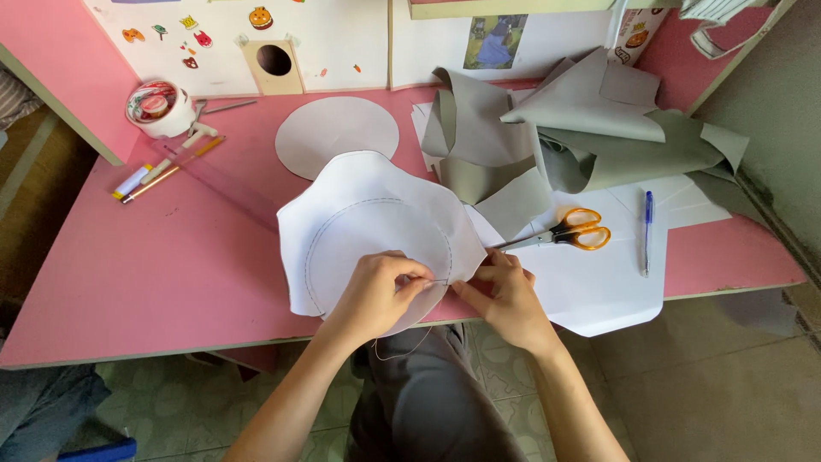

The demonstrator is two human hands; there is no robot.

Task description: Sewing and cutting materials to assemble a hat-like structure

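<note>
While both hands pinch the white scalloped fabric piece (376, 222) at lower centre, left hand (376, 295) gripping a thin needle, right hand (509, 299) risks a prick.

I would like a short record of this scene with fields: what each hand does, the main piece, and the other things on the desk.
left hand: pinches a needle with thread at the edge of the white fabric piece
right hand: holds the same edge from the other side
white fabric piece: wavy outline, dashed circle marked on it
desk: pink
scissors: orange handles, lying on white paper
pen: blue, right of scissors
grey fabric: crumpled pile at back
tape roll: back left
</note>
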